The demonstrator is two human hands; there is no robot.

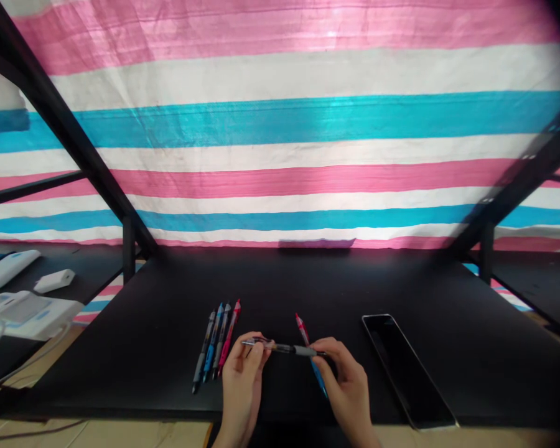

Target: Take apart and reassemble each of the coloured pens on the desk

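Note:
Both hands hold one grey and clear pen (284, 348) level above the black table (280, 280). My left hand (245, 370) is closed on its clipped end, and my right hand (344, 376) pinches the grey grip end. Beneath the held pen, partly covered by it and my right hand, lie a red pen tip section (301, 327) and a blue part (318, 378); whether they are one pen or two I cannot tell. Left of my left hand, several pens lie side by side: grey (204, 351), blue (213, 342), another grey (221, 341) and red (229, 338).
A black phone (408, 370) lies right of my right hand, reaching the table's front edge. Slanted black frame bars (70, 124) stand at both sides, before a striped sheet (308, 118). At far left are a white power strip (51, 317), cables and a white adapter (55, 281).

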